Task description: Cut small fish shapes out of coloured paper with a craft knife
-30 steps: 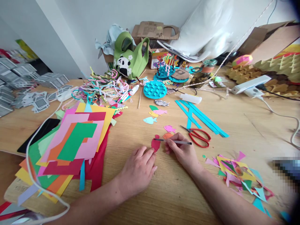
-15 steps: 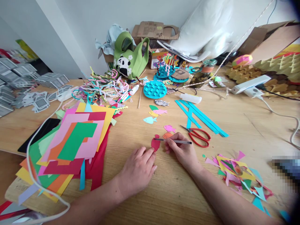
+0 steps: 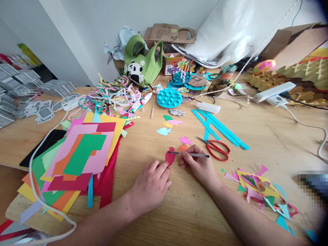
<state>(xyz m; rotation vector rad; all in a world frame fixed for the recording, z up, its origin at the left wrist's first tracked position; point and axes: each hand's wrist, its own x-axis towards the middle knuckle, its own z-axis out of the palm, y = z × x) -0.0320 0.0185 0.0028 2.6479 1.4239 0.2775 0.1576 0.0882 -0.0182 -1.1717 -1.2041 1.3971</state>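
A red paper cutout (image 3: 169, 157), shaped like a fish, lies on the wooden table. Beside it, my left hand (image 3: 153, 182) rests flat, its fingertips touching the cutout's lower edge. My right hand (image 3: 198, 162) grips a slim pen (image 3: 196, 155) with a clear grey barrel, and the tip is over the upper part of the red cutout. Partly behind my right fingers is an orange paper fish (image 3: 182, 148). Farther up lie a magenta paper fish (image 3: 185, 140), a light blue paper fish (image 3: 164, 131), and overlapping pink (image 3: 176, 122), yellow and green ones.
Red-handled scissors (image 3: 219, 150) lie right of my right hand, below blue paper strips (image 3: 225, 131). Coloured paper sheets (image 3: 84, 153) are piled left, paper scraps (image 3: 258, 186) right. Behind are a blue scalloped disc (image 3: 169, 98), a glue bottle (image 3: 208, 107) and a green panda bag (image 3: 143, 65).
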